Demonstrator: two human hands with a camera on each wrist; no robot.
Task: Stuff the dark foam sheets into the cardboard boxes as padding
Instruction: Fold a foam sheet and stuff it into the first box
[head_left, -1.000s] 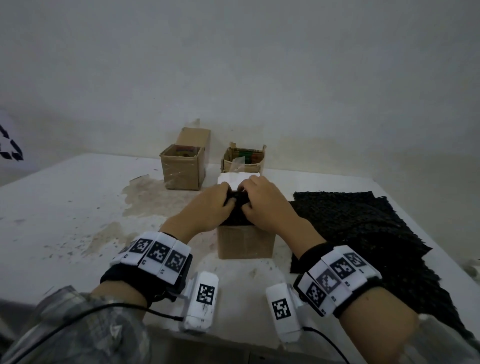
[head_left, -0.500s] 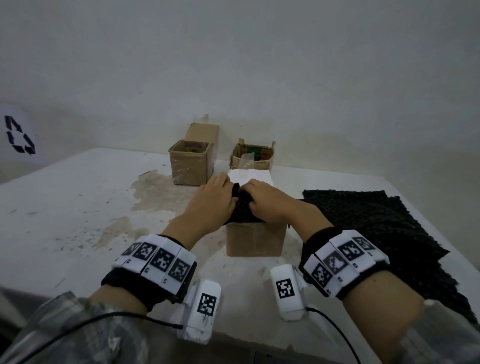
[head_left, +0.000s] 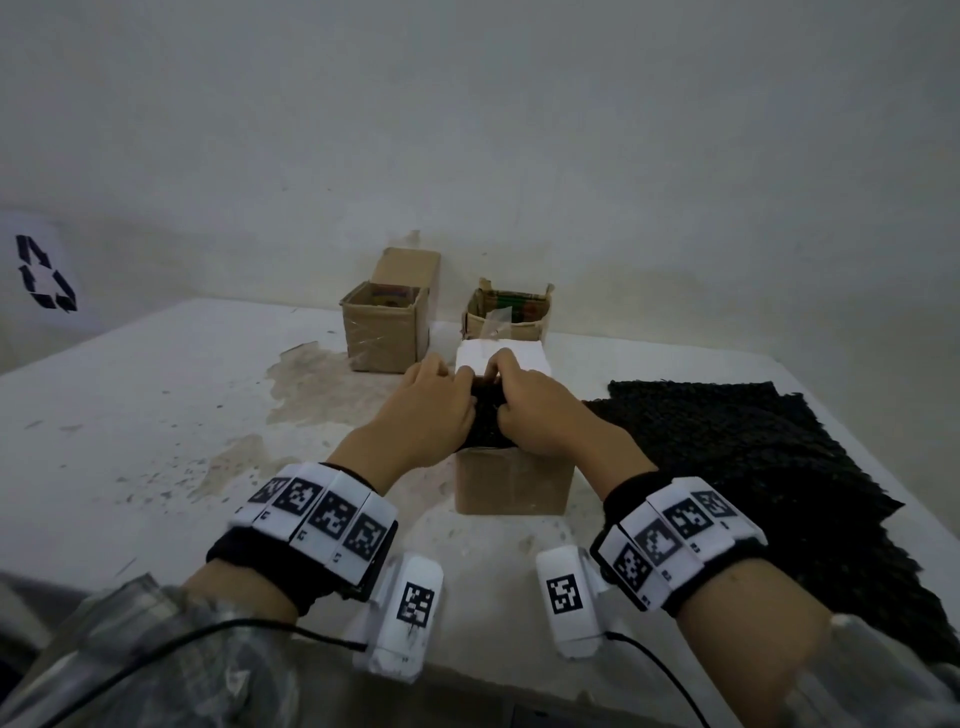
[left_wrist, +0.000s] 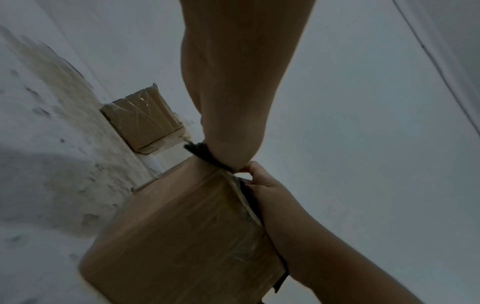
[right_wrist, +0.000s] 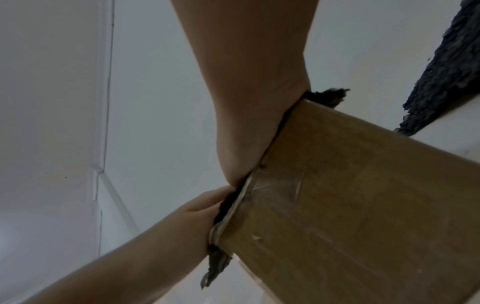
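Both hands pressing foam into near box.
Left hand (head_left: 434, 410) and right hand (head_left: 537, 415) curled onto foam sheet (head_left: 485, 421) atop cardboard box (head_left: 511, 483); spare foam sheets (head_left: 753, 467) along counter (head_left: 130, 415) right edge.

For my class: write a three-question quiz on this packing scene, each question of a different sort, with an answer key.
1. True or false: both hands are on the dark foam sheet at the top of the near cardboard box.
2. Multiple choice: where is the spare foam pile? A) on the table to the right of the near box; B) inside the far left box; C) on the floor.
3. Fill in: behind the near box stand ___ other open cardboard boxes.

Key
1. True: the left hand and the right hand press on the foam, and its edges stick out over the rim.
2. A
3. two: the far left box and the far right box.
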